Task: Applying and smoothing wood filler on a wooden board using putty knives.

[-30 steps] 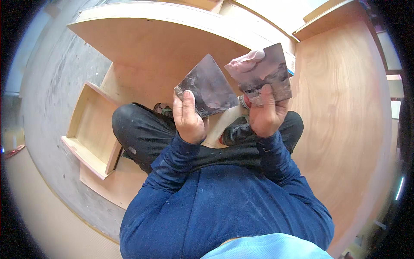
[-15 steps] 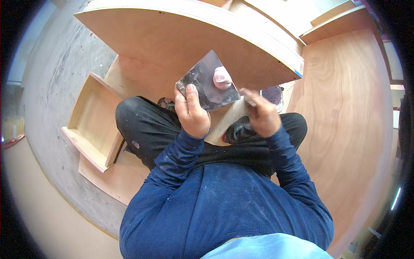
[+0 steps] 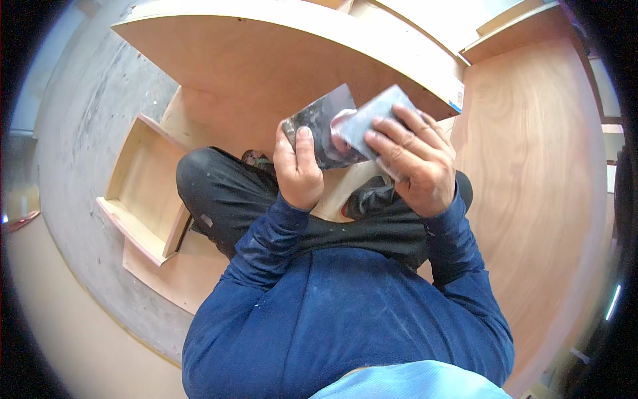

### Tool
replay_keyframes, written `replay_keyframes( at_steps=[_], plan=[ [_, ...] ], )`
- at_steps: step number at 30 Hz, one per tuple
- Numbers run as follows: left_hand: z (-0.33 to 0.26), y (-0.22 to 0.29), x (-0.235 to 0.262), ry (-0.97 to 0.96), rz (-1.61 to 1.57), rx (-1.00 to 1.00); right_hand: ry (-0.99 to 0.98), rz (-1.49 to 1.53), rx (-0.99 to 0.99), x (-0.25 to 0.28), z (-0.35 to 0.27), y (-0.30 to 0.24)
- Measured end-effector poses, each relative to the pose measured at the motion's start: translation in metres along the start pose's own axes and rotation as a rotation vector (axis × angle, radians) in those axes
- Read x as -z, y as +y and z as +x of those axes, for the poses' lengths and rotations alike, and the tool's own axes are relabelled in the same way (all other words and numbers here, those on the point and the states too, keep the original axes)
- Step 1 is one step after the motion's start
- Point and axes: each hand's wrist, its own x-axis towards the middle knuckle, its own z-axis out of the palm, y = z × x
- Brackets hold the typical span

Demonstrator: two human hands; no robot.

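My left hand (image 3: 299, 171) is closed on the near-left edge of a dark, smeared flat plate (image 3: 316, 141), thumb on top. A lump of pink putty (image 3: 339, 122) sits on the plate, partly covered. My right hand (image 3: 426, 163) grips a flat grey scraper blade (image 3: 384, 114), its fingers spread over the blade's face. The blade is tilted and overlaps the right part of the plate, at the putty. How firmly it touches the putty I cannot tell.
A large wooden panel (image 3: 266, 70) with a pale edge stands just beyond my hands. An open wooden drawer-like box (image 3: 151, 196) lies at the left. Another broad wooden panel (image 3: 525, 173) extends along the right. My crossed legs and a dark shoe (image 3: 367, 201) are underneath.
My right hand has come up and turned, bringing the scraper blade broadside over the putty. The left hand and plate have shifted slightly. The tub behind the right hand is now hidden.
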Motion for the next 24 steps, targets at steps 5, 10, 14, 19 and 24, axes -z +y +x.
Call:
replay_keyframes(
  at_steps=[5, 10, 14, 19, 24],
  plan=[
    [0.027, 0.012, 0.007, -0.133, -0.038, 0.217, 0.161, 0.365, 0.004, -0.018, 0.004, 0.012],
    [0.035, 0.004, 0.019, -0.156, -0.435, 0.365, 0.285, 0.569, -0.001, -0.061, 0.01, -0.011],
    [0.047, -0.004, 0.032, -0.075, -0.353, 0.325, 0.391, 0.6, 0.057, -0.075, 0.011, -0.004],
    [0.057, 0.007, 0.044, -0.017, -0.744, 0.336, 0.178, 0.692, -0.18, -0.12, -0.011, 0.017],
    [0.044, -0.022, 0.063, 0.001, 1.039, -0.532, 0.382, 1.3, -0.565, -0.135, -0.011, 0.023]
  ],
)
